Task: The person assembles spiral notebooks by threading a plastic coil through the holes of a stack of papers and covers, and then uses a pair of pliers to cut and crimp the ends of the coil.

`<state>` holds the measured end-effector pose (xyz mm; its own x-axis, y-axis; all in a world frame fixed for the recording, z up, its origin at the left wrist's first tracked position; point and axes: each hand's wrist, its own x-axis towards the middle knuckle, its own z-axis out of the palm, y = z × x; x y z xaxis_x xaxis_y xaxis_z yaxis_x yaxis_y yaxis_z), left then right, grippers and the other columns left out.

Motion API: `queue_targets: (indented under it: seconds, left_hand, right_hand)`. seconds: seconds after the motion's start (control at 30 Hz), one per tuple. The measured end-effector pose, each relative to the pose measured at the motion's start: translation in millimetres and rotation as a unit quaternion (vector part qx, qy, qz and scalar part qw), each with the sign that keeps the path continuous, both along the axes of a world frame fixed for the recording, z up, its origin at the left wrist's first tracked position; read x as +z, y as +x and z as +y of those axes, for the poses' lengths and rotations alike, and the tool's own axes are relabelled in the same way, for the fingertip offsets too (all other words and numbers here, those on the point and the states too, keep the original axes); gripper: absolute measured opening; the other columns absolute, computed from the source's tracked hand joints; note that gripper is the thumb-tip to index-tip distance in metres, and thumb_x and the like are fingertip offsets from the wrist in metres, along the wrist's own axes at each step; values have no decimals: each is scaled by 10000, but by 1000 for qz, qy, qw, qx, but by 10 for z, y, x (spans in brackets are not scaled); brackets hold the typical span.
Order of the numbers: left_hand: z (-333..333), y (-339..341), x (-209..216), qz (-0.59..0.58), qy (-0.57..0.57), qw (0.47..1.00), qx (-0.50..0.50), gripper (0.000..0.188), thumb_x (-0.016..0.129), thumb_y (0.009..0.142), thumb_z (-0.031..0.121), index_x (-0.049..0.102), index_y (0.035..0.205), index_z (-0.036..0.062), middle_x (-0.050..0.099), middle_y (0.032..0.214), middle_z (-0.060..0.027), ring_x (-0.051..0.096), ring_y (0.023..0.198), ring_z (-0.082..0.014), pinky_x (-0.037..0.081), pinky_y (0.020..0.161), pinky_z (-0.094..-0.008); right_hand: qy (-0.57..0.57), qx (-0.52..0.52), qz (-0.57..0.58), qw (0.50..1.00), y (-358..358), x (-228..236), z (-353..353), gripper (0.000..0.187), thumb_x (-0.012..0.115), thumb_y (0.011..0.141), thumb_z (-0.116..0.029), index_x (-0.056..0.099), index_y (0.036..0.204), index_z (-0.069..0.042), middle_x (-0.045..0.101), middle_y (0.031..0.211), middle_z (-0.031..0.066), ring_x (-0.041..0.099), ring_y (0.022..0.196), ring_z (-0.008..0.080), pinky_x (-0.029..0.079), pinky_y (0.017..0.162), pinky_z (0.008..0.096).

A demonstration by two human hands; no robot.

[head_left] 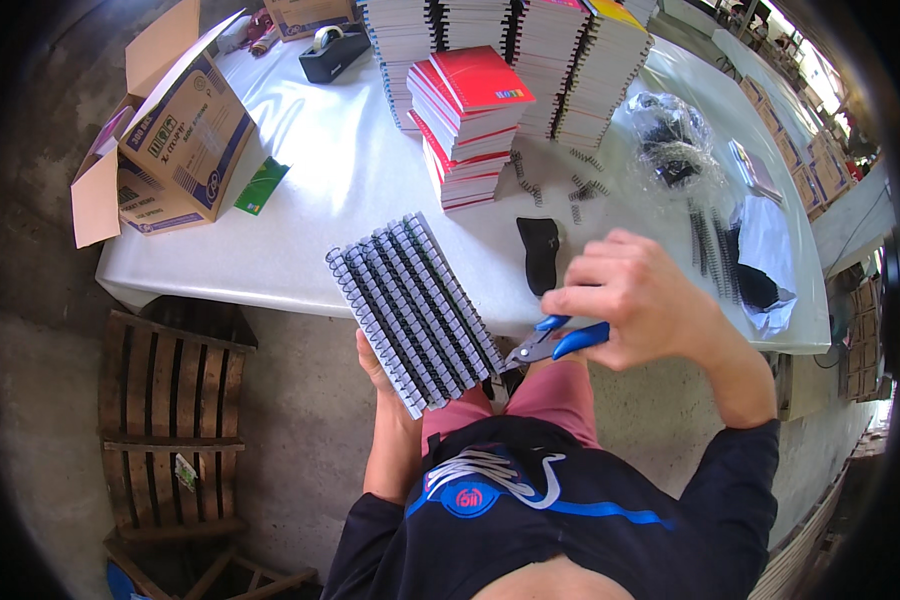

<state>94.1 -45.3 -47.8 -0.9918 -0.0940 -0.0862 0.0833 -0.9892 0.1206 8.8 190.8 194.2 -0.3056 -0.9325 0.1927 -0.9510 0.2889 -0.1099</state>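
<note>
My left hand [373, 362] is closed under a stack of coil-bound notebooks [410, 315] and holds it tilted off the table's front edge. Several rows of dark spiral coils face up along the stack; most of my left fingers are hidden beneath it. In my right hand [635, 295] is a pair of wire cutters [540, 347] with blue handles. The cutters' jaws are at the stack's lower right corner, by the end of a coil; whether they touch the wire I cannot tell. A dark, curved flat piece [540, 255] lies on the table beyond my right hand.
On the white-covered table [300, 230] stand red-covered booklets [470, 120] and tall coil-bound stacks [600, 80]. Short coil pieces [590, 187], a clear plastic bag [670, 140] and long coils [705, 240] lie right. An opened carton [185, 140] and tape dispenser [335, 55] stand left; a wooden pallet [175, 400] is below.
</note>
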Motion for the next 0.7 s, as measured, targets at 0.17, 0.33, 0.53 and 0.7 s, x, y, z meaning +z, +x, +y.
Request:
queue_targets:
  seconds: [0.17,0.33,0.53,0.7]
  left_hand:
    - [140,28,543,89,-125,987,58,691,661,762,516,481,1230,41,518,1066,-114,502,979,-235,450,824,-387]
    - [2,42,358,126,-103,986,40,805,686,730,527,432,1329,53,523,1256,-122,531,1126,-273,461,950,-434]
    - [109,42,698,-27,-86,993,78,322,566,888,304,509,1072,45,499,914,-50,458,886,-169,436,735,-329]
    - [149,61,794,-41,-113,990,75,280,544,907,276,513,1078,56,501,919,-42,452,887,-163,423,735,-323]
  right_hand:
    - [182,-91,-410,889,-3,99,5,183,700,744,-238,690,785,-59,612,574,83,536,490,281,438,499,350]
    - [133,-107,-207,963,130,70,49,248,692,751,-246,659,929,-76,621,780,84,615,716,258,499,738,370]
    - [-126,-32,103,986,84,-57,-26,362,701,686,-256,609,1018,-143,548,963,63,564,995,230,303,1036,515]
    - [-104,18,115,988,74,-68,-160,333,696,666,-246,627,976,-145,561,937,51,573,987,218,355,984,489]
